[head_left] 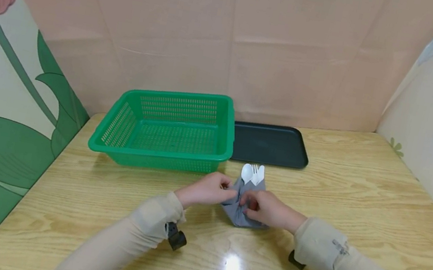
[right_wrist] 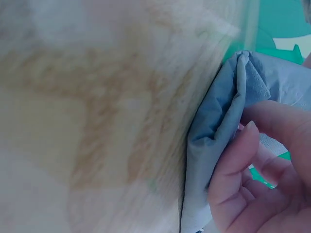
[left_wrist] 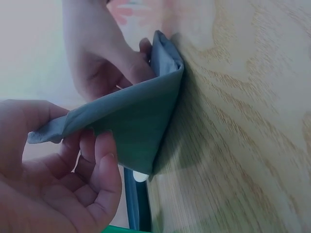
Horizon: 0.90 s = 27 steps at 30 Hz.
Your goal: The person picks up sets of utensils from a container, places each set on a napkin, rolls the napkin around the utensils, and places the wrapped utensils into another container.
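Note:
A folded grey napkin (head_left: 242, 220) lies on the table, wrapped round white plastic cutlery. The heads of a spoon (head_left: 246, 173), a fork (head_left: 254, 172) and a knife (head_left: 260, 173) stick out at its far end; their handles are hidden under the cloth. On the napkin's left side, my left hand (head_left: 209, 189) pinches a raised flap between thumb and fingers, as the left wrist view shows. My right hand (head_left: 270, 208) is at the near right part, where its thumb and bent index finger hold a fold of the napkin (right_wrist: 214, 126).
Behind the hands, to the left, stands a green plastic basket (head_left: 170, 152) with slotted walls. A black tray (head_left: 271, 144) lies to its right, just beyond the cutlery tips. Wood-grained table (head_left: 362, 194) stretches off to the right, and a pinkish sheet (head_left: 301, 48) hangs behind.

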Motion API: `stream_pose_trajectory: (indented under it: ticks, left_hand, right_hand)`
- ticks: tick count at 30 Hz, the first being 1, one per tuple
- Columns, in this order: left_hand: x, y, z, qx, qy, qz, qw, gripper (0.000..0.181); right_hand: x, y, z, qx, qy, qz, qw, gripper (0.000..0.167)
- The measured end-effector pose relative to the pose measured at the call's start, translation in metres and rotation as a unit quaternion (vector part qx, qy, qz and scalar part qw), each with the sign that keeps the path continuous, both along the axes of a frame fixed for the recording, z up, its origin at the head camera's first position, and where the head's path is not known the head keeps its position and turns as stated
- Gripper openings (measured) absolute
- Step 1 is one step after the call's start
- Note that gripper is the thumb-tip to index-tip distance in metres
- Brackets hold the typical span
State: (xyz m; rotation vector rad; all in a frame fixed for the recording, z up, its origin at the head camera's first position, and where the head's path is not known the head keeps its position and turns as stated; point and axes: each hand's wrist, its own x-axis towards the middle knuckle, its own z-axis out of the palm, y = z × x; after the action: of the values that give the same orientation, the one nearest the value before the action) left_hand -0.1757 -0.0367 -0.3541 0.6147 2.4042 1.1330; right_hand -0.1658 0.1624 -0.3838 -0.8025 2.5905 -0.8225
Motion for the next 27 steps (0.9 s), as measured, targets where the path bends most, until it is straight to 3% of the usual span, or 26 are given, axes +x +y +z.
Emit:
stream_pose_trajectory:
  ticks: [9, 20, 27]
  left_hand:
    - [0.001, 0.007, 0.003, 0.02, -0.029, -0.008, 0.9993, 0.029]
    - [-0.001, 0.017, -0.005, 0.043, -0.074, 0.002, 0.9963, 0.028]
    - [0.0, 0.022, -0.008, 0.064, -0.085, 0.009, 0.9943, 0.027]
  right_hand:
    - [0.0, 0.0, 0.001, -0.019, -0.032, -0.053, 0.9979, 0.022]
    - [0.001, 0.0, 0.002, -0.006, -0.049, -0.064, 0.9967, 0.02]
    - [0.0, 0.001, 0.001, -0.001, -0.054, -0.058, 0.9969, 0.011]
